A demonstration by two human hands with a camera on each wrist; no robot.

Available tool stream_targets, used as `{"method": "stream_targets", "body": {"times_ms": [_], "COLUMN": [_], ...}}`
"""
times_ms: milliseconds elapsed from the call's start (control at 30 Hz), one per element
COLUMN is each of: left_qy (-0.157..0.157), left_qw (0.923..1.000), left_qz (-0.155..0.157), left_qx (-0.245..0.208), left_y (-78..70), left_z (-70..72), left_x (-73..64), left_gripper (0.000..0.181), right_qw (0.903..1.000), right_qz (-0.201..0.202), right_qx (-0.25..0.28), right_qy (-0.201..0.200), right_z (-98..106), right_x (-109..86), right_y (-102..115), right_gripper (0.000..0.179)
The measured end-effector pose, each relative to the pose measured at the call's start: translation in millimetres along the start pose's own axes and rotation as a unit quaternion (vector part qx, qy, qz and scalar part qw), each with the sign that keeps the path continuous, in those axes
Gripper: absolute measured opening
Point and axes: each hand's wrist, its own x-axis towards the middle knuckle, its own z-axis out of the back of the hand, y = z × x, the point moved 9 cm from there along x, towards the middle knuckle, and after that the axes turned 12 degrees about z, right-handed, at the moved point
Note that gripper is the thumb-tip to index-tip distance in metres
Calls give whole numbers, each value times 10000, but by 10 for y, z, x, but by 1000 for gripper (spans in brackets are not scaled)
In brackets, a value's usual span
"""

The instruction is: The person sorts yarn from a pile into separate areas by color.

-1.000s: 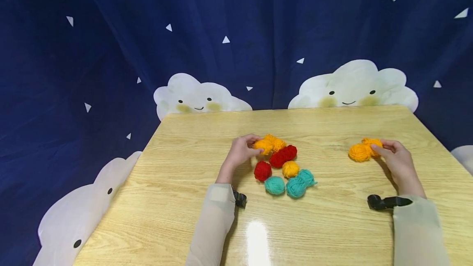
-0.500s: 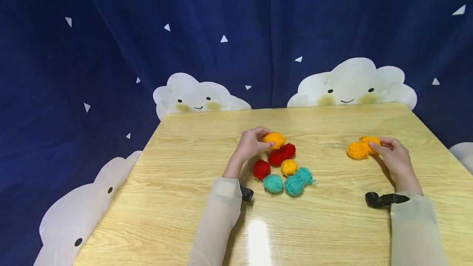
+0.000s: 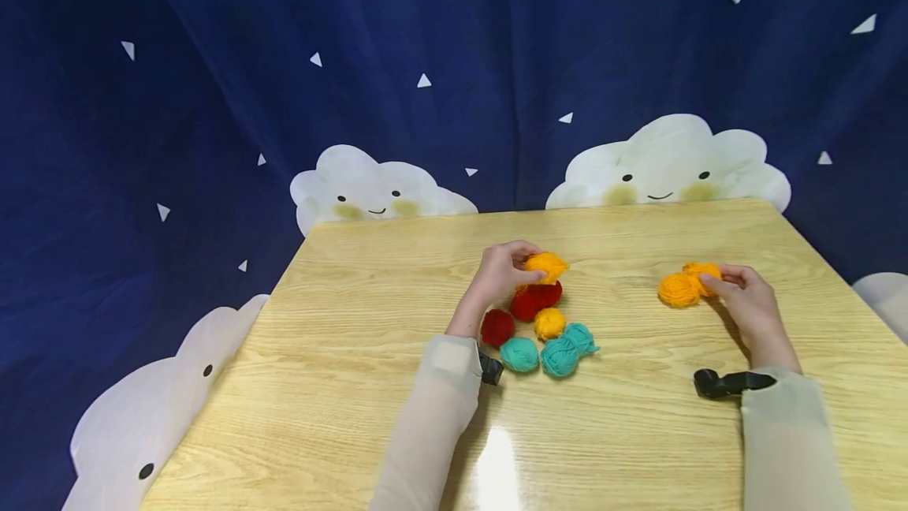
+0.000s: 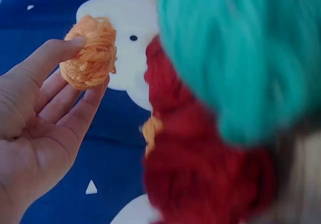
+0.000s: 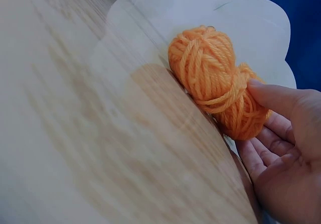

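Observation:
My left hand (image 3: 499, 276) pinches an orange ball of yarn (image 3: 545, 266) between thumb and fingers, just beyond a cluster of other yarn. Thumb and fingertips meet around that ball in the left wrist view too. Farther right, my right hand (image 3: 753, 307) grips one end of an orange skein of yarn (image 3: 679, 290), narrowed in the middle into two lobes. Its other lobe points left, low over the tabletop. Nearest the left hand lies a two-lobed red skein (image 3: 532, 303), partly overlapped by the held ball. A round red yarn ball (image 3: 498, 327) sits beside the left wrist.
A small yellow-orange yarn ball (image 3: 549, 323), a teal ball (image 3: 520, 355) and a two-lobed teal skein (image 3: 560, 357) complete the cluster on the wooden table (image 3: 340, 353). A dark blue curtain (image 3: 397, 14) with clouds hangs behind the table's back edge.
My left hand has carried the orange yarn ball to the right, away from me, to over the far side of the red skein. The right hand keeps its grip on its orange skein.

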Motion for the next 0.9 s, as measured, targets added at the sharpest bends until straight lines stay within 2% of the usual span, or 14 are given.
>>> {"method": "stream_targets", "body": {"times_ms": [133,200,400,567,800,900], "left_qy": [48,72,154,153,-28,-112], "left_qw": [9999,9999,9993,9988,9982,9988], "left_qz": [-16,-34,-115,-114,-63,64], "left_qx": [100,145,308,456,598,469], "left_y": [-114,-174,-350,-478,-606,-615], "left_z": [-115,-178,-374,-559,-800,-854], "left_x": [40,59,121,170,227,234], "left_gripper": [33,32,33,32,29,28], "right_qw": [10000,10000,10000,9999,10000,9999], "right_qz": [-36,-41,44,94,69,99], "right_qx": [26,25,18,55,-61,49], "right_qy": [-1,-9,-8,-1,-9,29], "right_z": [5,12,30,43,21,-7], "right_x": [-2,-4,-4,-9,-8,-4], "right_y": [-16,-21,-11,13,24,35], "right_gripper": [53,60,61,50,68,66]}}
